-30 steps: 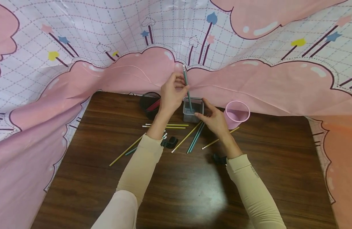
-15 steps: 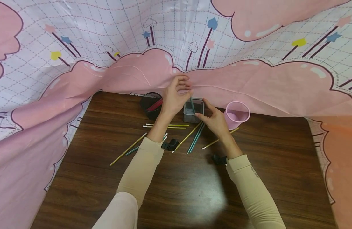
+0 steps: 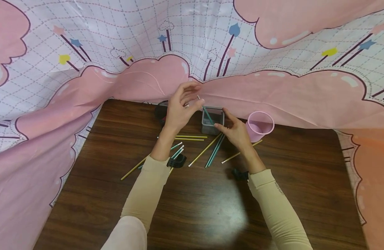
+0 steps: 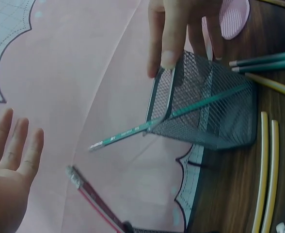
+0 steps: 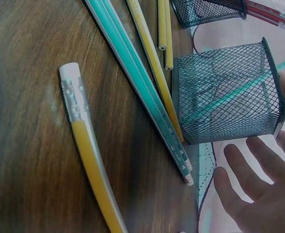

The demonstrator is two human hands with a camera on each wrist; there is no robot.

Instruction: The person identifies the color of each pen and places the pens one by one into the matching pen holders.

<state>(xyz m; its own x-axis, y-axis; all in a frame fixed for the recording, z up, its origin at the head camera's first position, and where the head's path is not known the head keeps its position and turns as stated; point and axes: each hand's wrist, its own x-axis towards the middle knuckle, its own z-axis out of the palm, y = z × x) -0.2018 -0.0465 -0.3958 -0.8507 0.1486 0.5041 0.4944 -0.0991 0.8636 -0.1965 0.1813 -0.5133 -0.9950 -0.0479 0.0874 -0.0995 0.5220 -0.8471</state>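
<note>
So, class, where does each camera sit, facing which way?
Head: headworn, facing forward and down at the table; left hand, right hand, sleeves show.
Left wrist: on that wrist, facing the mesh holder; both hands show.
Right wrist: on its wrist, facing the mesh holder; right hand shows.
Wrist views share the green pencil inside it.
</note>
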